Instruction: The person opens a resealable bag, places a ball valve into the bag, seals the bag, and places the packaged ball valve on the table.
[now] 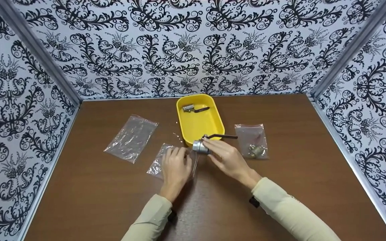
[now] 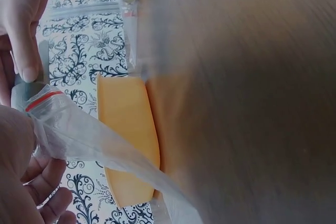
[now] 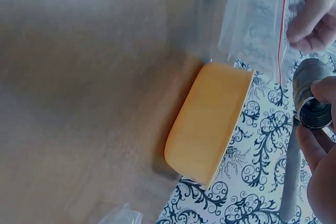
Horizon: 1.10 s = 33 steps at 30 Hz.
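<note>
My right hand [image 1: 230,160] grips a metal ball valve [image 1: 199,146] with a long dark lever, over the near end of the yellow tray. In the right wrist view the threaded opening of the valve [image 3: 311,90] shows between thumb and fingers. My left hand [image 1: 175,167] holds a clear zip bag [image 1: 155,166] near its mouth. A red zip strip runs along the edge of that bag [image 2: 79,129] in the left wrist view. The valve's end is right at the bag's mouth, close to the left fingers.
The yellow tray [image 1: 222,125] holds a smaller lever valve [image 1: 188,108] at its far end. On the right lies a zip bag [image 1: 248,135] with a brass-coloured fitting [image 1: 256,151] inside. A flat clear bag [image 1: 132,139] lies on the left. Patterned walls enclose the brown table [image 1: 95,187].
</note>
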Each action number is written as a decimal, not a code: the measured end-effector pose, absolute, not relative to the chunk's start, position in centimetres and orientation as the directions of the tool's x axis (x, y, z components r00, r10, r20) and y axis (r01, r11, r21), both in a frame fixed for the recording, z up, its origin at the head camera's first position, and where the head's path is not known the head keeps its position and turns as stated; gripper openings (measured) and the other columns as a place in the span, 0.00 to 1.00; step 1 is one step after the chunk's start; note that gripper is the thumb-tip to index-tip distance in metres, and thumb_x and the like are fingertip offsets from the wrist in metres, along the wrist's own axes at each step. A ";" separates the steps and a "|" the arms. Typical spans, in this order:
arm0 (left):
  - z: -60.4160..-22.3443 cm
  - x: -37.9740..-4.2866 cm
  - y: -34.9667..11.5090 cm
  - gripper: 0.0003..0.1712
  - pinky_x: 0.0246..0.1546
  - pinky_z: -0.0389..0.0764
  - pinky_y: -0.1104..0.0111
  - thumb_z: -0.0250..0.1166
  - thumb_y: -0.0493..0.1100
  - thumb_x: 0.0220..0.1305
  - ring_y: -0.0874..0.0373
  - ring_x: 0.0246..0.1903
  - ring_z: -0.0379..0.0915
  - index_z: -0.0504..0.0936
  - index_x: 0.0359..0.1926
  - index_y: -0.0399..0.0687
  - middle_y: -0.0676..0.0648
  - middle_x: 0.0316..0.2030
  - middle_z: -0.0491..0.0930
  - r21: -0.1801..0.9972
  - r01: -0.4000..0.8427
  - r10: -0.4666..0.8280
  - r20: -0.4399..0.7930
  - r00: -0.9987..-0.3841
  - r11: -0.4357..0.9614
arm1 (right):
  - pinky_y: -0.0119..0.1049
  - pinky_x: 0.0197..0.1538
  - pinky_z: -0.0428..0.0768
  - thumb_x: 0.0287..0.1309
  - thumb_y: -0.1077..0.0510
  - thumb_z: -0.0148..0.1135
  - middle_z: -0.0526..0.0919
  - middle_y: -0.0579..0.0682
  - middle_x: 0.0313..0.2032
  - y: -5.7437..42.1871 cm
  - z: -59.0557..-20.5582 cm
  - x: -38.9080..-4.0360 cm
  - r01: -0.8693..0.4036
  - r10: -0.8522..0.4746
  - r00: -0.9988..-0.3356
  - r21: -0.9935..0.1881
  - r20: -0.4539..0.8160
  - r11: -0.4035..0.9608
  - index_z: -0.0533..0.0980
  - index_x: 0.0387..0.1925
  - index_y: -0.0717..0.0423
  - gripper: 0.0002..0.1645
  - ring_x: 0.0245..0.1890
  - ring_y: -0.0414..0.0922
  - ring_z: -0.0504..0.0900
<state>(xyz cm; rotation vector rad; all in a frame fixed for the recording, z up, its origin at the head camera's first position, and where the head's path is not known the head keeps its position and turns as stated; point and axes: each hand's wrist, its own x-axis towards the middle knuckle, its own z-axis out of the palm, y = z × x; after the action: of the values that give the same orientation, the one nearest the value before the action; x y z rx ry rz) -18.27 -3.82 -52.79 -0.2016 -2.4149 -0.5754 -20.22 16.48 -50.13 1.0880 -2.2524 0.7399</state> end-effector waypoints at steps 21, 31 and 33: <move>-52.0 -18.3 -4.0 0.03 0.35 0.75 0.61 0.72 0.40 0.51 0.54 0.31 0.76 0.87 0.30 0.50 0.52 0.27 0.85 0.494 0.306 -0.067 0.603 -0.795 0.814 | 0.40 0.60 0.78 0.52 0.65 0.69 0.82 0.55 0.56 17.2 -51.7 -18.6 -0.933 -0.729 -0.266 0.023 0.630 0.360 0.77 0.57 0.61 0.28 0.55 0.52 0.82; -51.8 -18.0 -3.8 0.02 0.36 0.75 0.59 0.71 0.41 0.52 0.55 0.29 0.76 0.86 0.29 0.50 0.53 0.23 0.83 0.502 0.339 -0.054 0.616 -0.786 0.795 | 0.40 0.59 0.78 0.57 0.63 0.66 0.83 0.55 0.54 16.3 -52.5 -18.1 -0.948 -0.775 -0.206 0.074 0.597 0.308 0.78 0.55 0.61 0.23 0.55 0.51 0.83; -51.8 -17.9 -3.6 0.02 0.36 0.74 0.59 0.71 0.40 0.52 0.55 0.30 0.76 0.86 0.30 0.50 0.53 0.24 0.83 0.502 0.354 -0.034 0.611 -0.791 0.789 | 0.41 0.60 0.78 0.54 0.65 0.67 0.83 0.55 0.54 16.1 -52.6 -18.0 -0.941 -0.757 -0.243 0.041 0.607 0.335 0.78 0.55 0.61 0.24 0.55 0.51 0.83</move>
<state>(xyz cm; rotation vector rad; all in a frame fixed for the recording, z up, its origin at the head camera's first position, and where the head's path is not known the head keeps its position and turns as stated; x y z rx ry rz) -17.87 -3.65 -51.84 -0.2363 -2.3583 -0.8248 -18.03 16.14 -52.62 1.4832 -2.0717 0.4541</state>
